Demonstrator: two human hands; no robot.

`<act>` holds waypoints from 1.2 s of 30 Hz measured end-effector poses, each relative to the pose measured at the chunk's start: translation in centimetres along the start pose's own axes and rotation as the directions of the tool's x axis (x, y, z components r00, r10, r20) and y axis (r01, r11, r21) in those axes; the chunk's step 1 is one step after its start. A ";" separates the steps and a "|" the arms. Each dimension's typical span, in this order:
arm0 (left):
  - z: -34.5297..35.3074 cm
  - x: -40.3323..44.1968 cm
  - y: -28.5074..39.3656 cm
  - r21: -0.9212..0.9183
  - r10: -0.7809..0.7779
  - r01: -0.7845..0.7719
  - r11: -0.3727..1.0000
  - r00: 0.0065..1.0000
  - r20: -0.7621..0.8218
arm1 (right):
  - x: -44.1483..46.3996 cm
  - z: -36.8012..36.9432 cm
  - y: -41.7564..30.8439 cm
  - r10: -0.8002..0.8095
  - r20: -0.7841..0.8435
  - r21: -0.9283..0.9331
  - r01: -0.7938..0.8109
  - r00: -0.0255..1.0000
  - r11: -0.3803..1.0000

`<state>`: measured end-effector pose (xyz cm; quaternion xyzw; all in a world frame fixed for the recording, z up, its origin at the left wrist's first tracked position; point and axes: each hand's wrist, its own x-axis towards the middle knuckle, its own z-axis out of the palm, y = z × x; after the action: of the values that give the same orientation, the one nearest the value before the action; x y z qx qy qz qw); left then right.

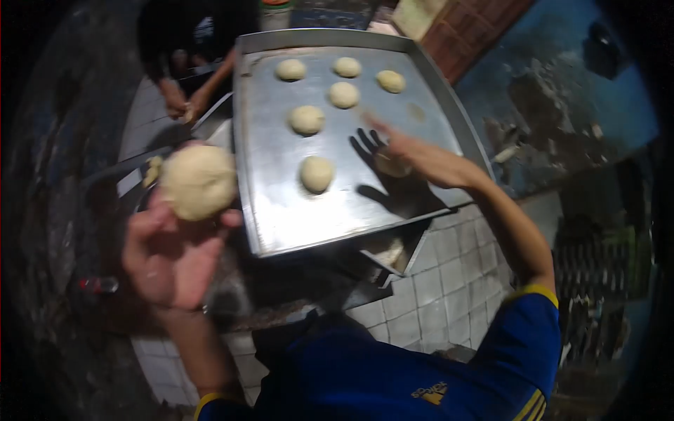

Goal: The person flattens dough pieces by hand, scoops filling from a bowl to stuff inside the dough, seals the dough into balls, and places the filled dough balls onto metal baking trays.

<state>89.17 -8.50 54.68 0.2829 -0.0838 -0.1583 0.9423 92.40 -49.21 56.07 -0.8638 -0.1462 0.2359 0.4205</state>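
Metal tray [275,219] of seven dough balls [316,174], left hand [175,263] holding another ball [199,182], right hand [423,156] spread above the tray

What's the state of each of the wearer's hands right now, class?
Left hand: holding dough.
Right hand: open over the tray; whether it touches the ball below cannot be told.

Glare whitens the tray [274,219], and the right hand [423,157] blurs above its crisp shadow [401,199] (dim, bowed edges all round).
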 end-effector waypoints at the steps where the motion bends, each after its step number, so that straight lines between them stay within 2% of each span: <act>1: 0.0 -0.6 -0.4 -0.019 -0.019 0.019 1.000 1.000 0.019 | -0.1 0.5 -2.1 -0.087 -0.208 -0.178 0.050 0.974 0.983; 3: -0.4 -1.3 -1.2 -0.013 -0.049 0.050 0.999 0.996 0.076 | -1.1 2.1 -6.5 -0.334 -0.333 -0.339 0.219 0.882 0.915; 4: -0.8 -1.6 -1.4 0.013 -0.073 0.072 0.997 0.990 0.118 | -1.0 4.2 -8.3 -0.364 -0.424 -0.145 0.334 0.830 0.931; 6: -1.6 -2.0 -1.4 0.096 -0.139 0.122 0.988 0.971 0.196 | -1.2 7.5 -11.3 -0.307 -0.336 -0.054 0.307 0.891 0.950; 7: -1.7 -2.4 -0.9 0.252 -0.207 0.167 0.953 0.968 0.143 | -0.5 9.1 -12.4 -0.340 -0.293 -0.110 0.322 0.894 0.940; 8: -1.7 -2.9 -0.6 0.262 -0.219 0.178 0.949 0.966 0.138 | 0.4 10.7 -13.5 -0.371 -0.255 -0.168 0.337 0.893 0.927; 10: -1.7 -3.7 0.3 0.402 -0.198 0.142 0.905 0.975 0.100 | 2.4 13.7 -14.5 -0.355 -0.321 -0.107 0.339 0.878 0.935; 11: -2.4 -4.2 1.4 0.442 -0.230 0.159 0.883 0.967 0.111 | 3.4 14.8 -15.1 -0.375 -0.285 -0.117 0.356 0.882 0.927; 13: -2.6 -5.1 2.9 0.482 -0.198 0.141 0.865 0.978 0.070 | 5.7 17.2 -17.0 -0.453 -0.213 -0.140 0.432 0.866 0.891; 14: -3.0 -5.6 3.8 0.519 -0.159 0.121 0.846 0.987 0.028 | 6.4 18.5 -18.3 -0.415 -0.189 -0.154 0.390 0.890 0.908; 17: -6.7 -6.5 7.2 0.495 -0.181 0.149 0.856 0.983 0.018 | 10.1 22.2 -19.7 -0.438 -0.174 -0.174 0.411 0.882 0.895; 18: -8.1 -6.7 8.3 0.473 -0.200 0.179 0.863 0.980 -0.006 | 11.3 23.4 -19.7 -0.424 -0.218 -0.048 0.425 0.879 0.904; 19: -10.2 -6.8 9.3 0.481 -0.129 0.107 0.870 0.992 0.013 | 12.4 24.5 -19.9 -0.404 -0.258 0.077 0.436 0.877 0.897; 20: -11.5 -7.2 10.3 0.478 -0.119 0.100 0.873 0.993 0.010 | 13.4 25.6 -20.5 -0.409 -0.249 0.073 0.439 0.878 0.896; 22: -13.8 -7.9 12.2 0.586 0.048 0.061 0.808 0.984 -0.169 | 15.4 28.1 -21.6 -0.264 -0.316 0.280 0.356 0.911 0.892; 23: -16.1 -7.8 12.1 0.717 0.142 -0.014 0.697 0.983 -0.119 | 17.1 29.8 -21.1 -0.291 -0.390 0.237 0.400 0.874 0.885; 24: -16.3 -7.9 12.3 0.724 0.214 -0.089 0.684 0.973 -0.083 | 18.4 31.8 -21.4 -0.228 -0.451 0.269 0.375 0.863 0.887; 26: -17.6 -7.8 12.4 0.744 0.295 -0.070 0.665 0.939 -0.176 | 21.2 35.6 -21.9 -0.132 -0.511 0.368 0.355 0.849 0.859; 27: -18.1 -7.3 12.1 0.771 0.429 -0.096 0.629 0.871 -0.241 | 22.4 37.4 -22.1 -0.102 -0.509 0.420 0.350 0.855 0.837; 28: -19.6 -7.1 11.8 0.760 0.509 -0.121 0.639 0.807 -0.299 | 23.1 38.8 -22.5 -0.071 -0.429 0.444 0.279 0.900 0.851; 29: -20.8 -7.3 12.1 0.741 0.552 -0.149 0.655 0.764 -0.334 | 24.1 40.2 -22.5 -0.156 -0.422 0.484 0.368 0.893 0.794; 31: -22.2 -7.4 12.7 0.721 0.591 -0.172 0.672 0.711 -0.381 | 25.8 41.8 -22.3 -0.338 -0.401 0.575 0.521 0.852 0.631; 33: -23.2 -7.2 13.0 0.596 0.602 -0.261 0.760 0.629 -0.492 | 27.1 43.9 -22.7 -0.249 -0.459 0.596 0.503 0.853 0.626; 34: -23.6 -7.2 13.3 0.638 0.611 -0.243 0.731 0.650 -0.452 | 28.1 45.5 -23.1 -0.193 -0.552 0.500 0.507 0.811 0.702; 36: -22.6 -7.0 14.0 0.506 0.533 -0.232 0.831 0.593 -0.603 | 30.1 47.1 -24.6 -0.059 -0.725 0.449 0.536 0.686 0.715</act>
<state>91.73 16.40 43.35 0.4707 0.2060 0.1964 0.8351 91.54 10.15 41.91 -0.6561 -0.0464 -0.1299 0.7420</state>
